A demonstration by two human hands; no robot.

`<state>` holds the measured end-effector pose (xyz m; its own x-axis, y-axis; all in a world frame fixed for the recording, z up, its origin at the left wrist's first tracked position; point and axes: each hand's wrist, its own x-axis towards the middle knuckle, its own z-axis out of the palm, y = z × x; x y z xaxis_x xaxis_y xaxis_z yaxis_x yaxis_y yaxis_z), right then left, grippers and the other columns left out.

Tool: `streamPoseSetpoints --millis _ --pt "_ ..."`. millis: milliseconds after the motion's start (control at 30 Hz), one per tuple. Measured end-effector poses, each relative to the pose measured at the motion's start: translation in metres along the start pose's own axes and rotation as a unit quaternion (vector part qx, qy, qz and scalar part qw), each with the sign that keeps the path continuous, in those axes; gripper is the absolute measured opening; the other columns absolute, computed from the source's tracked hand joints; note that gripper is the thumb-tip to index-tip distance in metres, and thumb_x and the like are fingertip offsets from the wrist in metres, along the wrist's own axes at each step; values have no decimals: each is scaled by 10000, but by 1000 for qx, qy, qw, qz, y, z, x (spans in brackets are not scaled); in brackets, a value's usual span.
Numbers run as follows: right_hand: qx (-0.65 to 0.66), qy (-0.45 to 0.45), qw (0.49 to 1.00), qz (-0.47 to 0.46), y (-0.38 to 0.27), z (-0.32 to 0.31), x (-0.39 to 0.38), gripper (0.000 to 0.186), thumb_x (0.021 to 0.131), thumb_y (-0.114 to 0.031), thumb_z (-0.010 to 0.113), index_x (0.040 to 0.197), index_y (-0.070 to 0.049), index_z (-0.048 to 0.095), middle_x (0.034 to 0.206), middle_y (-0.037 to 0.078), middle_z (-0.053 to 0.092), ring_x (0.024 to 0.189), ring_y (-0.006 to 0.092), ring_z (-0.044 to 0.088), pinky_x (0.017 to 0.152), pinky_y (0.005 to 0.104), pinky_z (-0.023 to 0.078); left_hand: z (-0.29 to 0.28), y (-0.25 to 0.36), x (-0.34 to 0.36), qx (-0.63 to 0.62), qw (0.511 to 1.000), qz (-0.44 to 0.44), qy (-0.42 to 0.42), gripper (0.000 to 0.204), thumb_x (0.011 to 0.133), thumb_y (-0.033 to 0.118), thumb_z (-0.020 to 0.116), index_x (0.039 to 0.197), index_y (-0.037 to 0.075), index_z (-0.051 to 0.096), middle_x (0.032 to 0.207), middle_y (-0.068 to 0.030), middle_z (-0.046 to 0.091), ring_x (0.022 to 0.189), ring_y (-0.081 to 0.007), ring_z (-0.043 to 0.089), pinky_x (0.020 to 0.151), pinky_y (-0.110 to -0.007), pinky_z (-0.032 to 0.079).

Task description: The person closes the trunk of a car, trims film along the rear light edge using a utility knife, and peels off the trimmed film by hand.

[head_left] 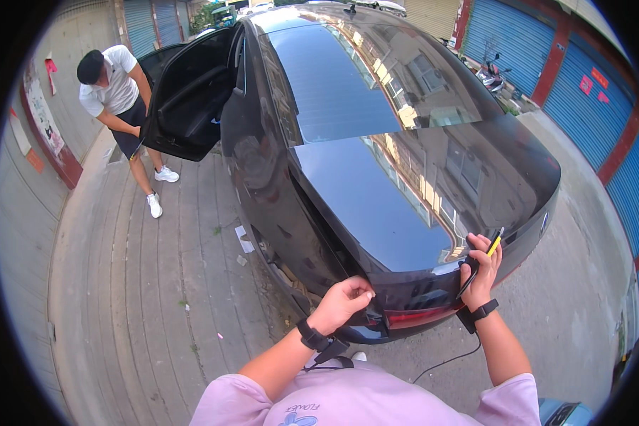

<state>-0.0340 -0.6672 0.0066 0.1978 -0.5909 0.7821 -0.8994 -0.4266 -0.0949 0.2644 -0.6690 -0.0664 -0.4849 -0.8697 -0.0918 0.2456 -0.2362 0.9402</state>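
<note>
At the rear left corner of a dark, glossy car [419, 192], my left hand [344, 304] has its fingertips pinched together, touching or just above the bodywork beside the red tail light [419, 317]. What lies between those fingertips is too small to name. My right hand [481, 273] rests by the trunk lid's rear edge, its fingers closed around a slim black tool with a yellow part [494, 246]; the exact kind of tool cannot be told. Each wrist wears a black strap, and a black cable [444, 363] hangs below the right one.
A rear side door [192, 99] of the car stands open at the left. Bent over behind it is another person [121, 85] with hands near its lower edge. White paper scraps [244, 240] lie on the paving. Blue roller shutters [595, 92] and a motorbike [491, 74] are on the right.
</note>
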Motion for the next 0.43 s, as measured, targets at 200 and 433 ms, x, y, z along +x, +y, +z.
streamPoseSetpoints --millis 200,433 --pt "3 7 1000 -3 -1 2 0 284 756 -60 571 994 -104 421 1208 129 585 1154 336 509 1071 513 237 -11 8 -1 -23 998 -34 -56 166 901 123 595 1017 4 596 960 -1 590 925 -85 532 866 -253 411" --pt "10 8 1000 -3 4 0 -2 274 786 -107 591 1010 -103 433 1206 129 585 1163 337 506 1071 511 236 -22 23 12 83 987 -82 -107 405 889 178 646 1228 -1 516 1120 -55 585 1051 -135 530 941 -275 400"
